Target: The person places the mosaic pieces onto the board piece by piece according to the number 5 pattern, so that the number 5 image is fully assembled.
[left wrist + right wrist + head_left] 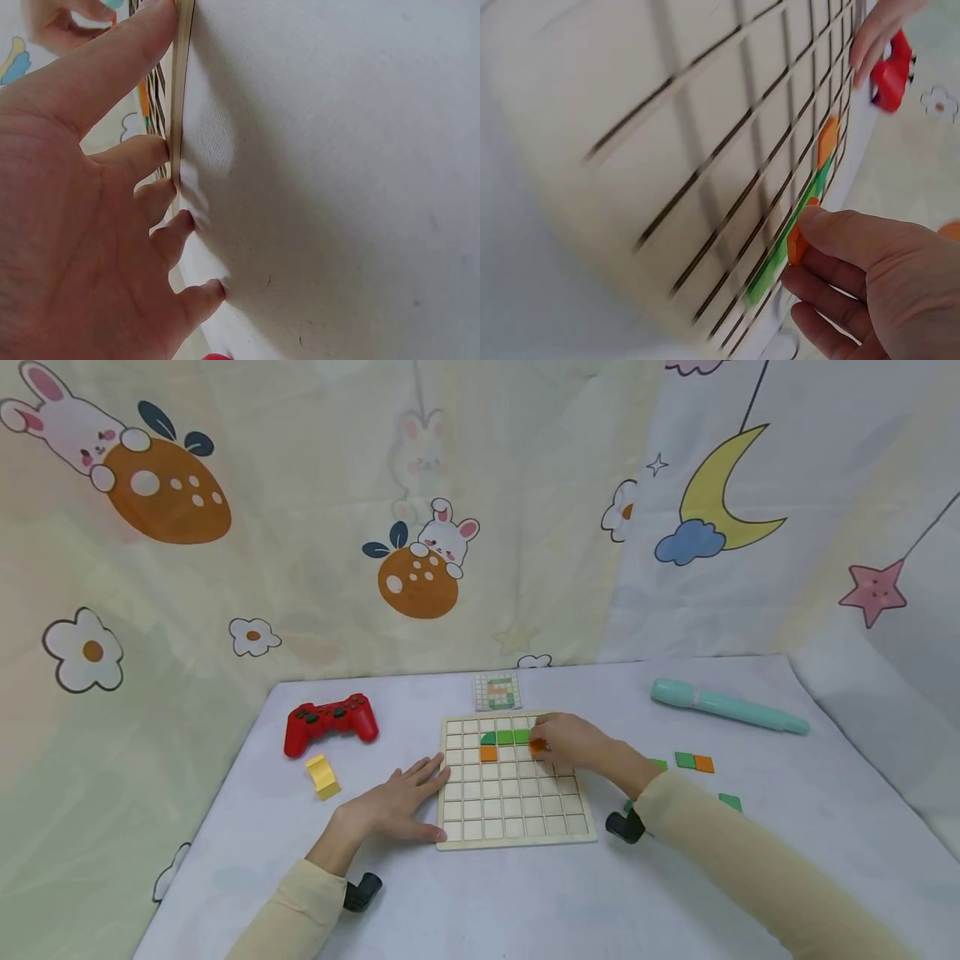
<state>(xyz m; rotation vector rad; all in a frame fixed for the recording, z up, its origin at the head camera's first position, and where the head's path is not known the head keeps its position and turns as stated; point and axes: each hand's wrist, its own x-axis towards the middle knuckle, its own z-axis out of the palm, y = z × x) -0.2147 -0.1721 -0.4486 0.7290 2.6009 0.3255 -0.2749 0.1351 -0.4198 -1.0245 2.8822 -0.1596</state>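
Observation:
A pale wooden grid board (517, 814) lies flat in the middle of the table. My left hand (397, 806) is spread at its left side, thumb and fingertips at the edge; in the left wrist view the fingers are lightly bent along the board's edge (178, 112). Over the upper right of the grid, my right hand (573, 742) pinches an orange tile (798, 241) between thumb and fingers. Near it on the board sit a row of green tiles (513, 737), a dark green rounded piece (489, 738) and an orange square tile (488, 753).
Behind the board lies a pattern card (497, 692). A red game controller (330, 724) and a yellow block (322, 777) are at the left. To the right are a teal pen (727, 706), a green tile (730, 802) and an orange tile (703, 763) against another green one.

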